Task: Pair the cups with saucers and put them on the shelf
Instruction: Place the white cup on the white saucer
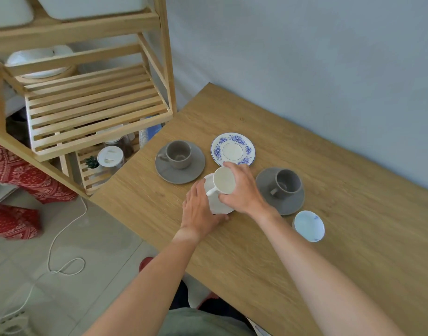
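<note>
landmark: white saucer (pixel 216 201), near the front-left part of the wooden table (pixel 329 214); all places below are given from it.
white cup (pixel 224 180): directly over the saucer's far half, mouth up and tipped a bit toward the person, handle pointing left toward the left hand. Seated or just above the saucer: cannot tell.
right hand (pixel 242 187): on the saucer's right side, fingers closed round the cup's rim and right wall. It carries the cup.
left hand (pixel 203 209): on the saucer's left and near edge, fingers curled along the rim and under it, thumb side up. Touching the saucer; a full grip, cannot tell.
key relation: cup sits straight above the saucer centre, so the coming move is a short vertical drop, no sideways shift. Both hands equally near; left owns the saucer, right owns the cup.
grey cup on grey saucer (pixel 180 162): just beyond-left of the white saucer, already paired.
second grey pair (pixel 280 190): just right, already paired.
blue-flowered saucer (pixel 232 150): beyond it, bare.
small blue-and-white cup (pixel 308 225): right and nearer the person, alone.
shelf (pixel 94 112): well off to the far left, slatted tier open.
progress (judgement): third pair nearly made; one pair left, nothing shelved yet.
risk (judgement): tilted cup could skid on the glazed saucer when released.
</note>
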Demonstrator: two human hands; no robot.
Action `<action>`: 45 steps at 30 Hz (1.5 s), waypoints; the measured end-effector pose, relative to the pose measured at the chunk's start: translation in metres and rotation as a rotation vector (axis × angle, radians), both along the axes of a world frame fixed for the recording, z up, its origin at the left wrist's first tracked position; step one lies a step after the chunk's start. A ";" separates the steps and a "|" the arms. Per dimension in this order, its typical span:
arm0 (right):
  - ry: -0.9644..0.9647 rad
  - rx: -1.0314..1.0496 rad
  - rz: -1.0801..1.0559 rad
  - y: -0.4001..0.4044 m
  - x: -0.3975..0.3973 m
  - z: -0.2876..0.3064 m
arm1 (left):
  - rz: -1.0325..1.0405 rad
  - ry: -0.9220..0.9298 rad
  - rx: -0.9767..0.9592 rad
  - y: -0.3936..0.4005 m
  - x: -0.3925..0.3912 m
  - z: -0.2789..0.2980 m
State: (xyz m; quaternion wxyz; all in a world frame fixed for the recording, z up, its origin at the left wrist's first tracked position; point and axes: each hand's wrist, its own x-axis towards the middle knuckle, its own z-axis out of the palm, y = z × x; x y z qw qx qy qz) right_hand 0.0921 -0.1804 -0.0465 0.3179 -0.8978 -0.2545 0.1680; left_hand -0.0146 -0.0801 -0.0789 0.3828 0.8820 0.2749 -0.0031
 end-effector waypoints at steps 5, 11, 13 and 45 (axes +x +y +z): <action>0.000 -0.028 -0.008 -0.002 -0.011 -0.007 | 0.070 -0.023 -0.050 -0.005 -0.004 0.000; -0.026 -0.066 0.005 0.002 -0.022 -0.013 | 0.107 -0.040 -0.043 -0.005 -0.009 -0.001; -0.023 -0.067 -0.001 0.005 -0.024 -0.015 | 0.118 -0.037 -0.054 -0.004 -0.012 -0.001; -0.157 0.149 -1.001 -0.137 -0.077 -0.053 | 0.128 -0.108 0.088 -0.030 -0.015 0.024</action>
